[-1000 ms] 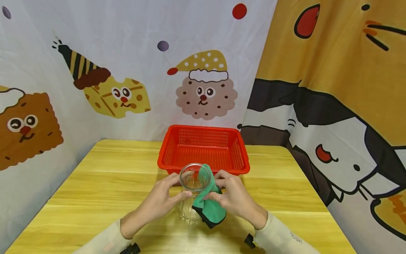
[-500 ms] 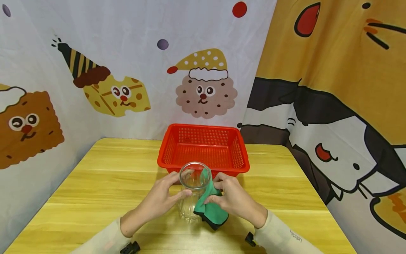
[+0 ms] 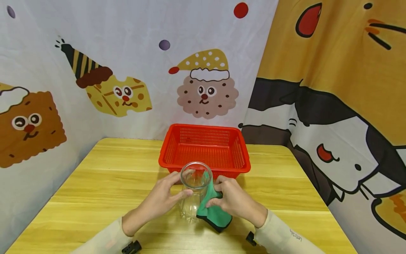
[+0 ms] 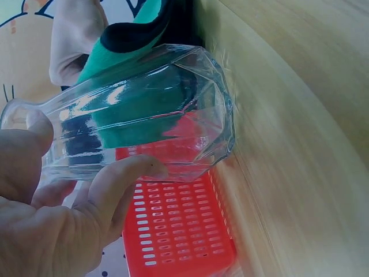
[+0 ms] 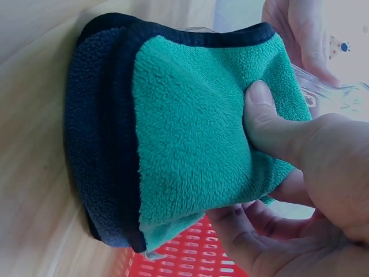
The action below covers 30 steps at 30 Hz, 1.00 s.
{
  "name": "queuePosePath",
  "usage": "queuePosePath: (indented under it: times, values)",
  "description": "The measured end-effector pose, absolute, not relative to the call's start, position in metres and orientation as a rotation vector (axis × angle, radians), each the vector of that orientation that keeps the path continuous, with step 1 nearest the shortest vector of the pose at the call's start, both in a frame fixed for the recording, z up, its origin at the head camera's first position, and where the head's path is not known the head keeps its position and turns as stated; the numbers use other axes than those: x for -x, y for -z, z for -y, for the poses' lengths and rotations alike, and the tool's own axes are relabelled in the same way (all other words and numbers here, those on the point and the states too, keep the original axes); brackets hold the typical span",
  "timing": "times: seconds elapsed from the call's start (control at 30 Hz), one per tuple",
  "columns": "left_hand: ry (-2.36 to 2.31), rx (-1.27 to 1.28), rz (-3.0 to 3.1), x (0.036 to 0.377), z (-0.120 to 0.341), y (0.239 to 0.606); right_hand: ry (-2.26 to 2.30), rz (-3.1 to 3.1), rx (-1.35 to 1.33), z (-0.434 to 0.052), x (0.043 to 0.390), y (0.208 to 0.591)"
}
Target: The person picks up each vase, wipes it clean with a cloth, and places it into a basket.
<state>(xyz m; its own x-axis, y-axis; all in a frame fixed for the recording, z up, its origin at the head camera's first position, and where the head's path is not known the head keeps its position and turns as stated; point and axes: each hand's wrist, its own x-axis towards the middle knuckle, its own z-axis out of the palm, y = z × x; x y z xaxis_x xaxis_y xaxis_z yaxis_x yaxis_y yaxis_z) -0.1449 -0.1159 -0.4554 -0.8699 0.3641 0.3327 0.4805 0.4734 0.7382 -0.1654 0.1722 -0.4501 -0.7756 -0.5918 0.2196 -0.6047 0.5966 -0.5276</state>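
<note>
A clear glass jar (image 3: 190, 204) with a wide round mouth stands upright on the table, its sides faceted in the left wrist view. My left hand (image 3: 161, 194) grips it near the top, thumb in front and fingers around the far side. On the jar's right, my right hand (image 3: 233, 197) pinches a folded green cloth (image 3: 215, 215) with black edging. The thumb presses on the green face in the right wrist view, and the other fingers are behind it. Part of the cloth (image 4: 135, 115) shows through the glass; its lower end hangs down close over the table.
Right behind the jar, a red plastic basket (image 3: 163, 155) with perforated walls sits toward the back of the wooden table (image 3: 104, 180). A printed cartoon curtain (image 3: 136, 35) hangs beyond the table's far edge.
The cloth in my right hand has shifted slightly right and down along the jar, its lower corner swinging outward. My left hand keeps its hold on the jar.
</note>
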Motion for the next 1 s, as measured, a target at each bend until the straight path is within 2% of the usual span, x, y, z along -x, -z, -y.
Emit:
queuePosePath:
  times: [1.0]
  values:
    - [1.338, 0.740, 2.594, 0.141, 0.113, 0.455, -0.846, 2.915, -1.159, -0.177, 0.171, 0.469]
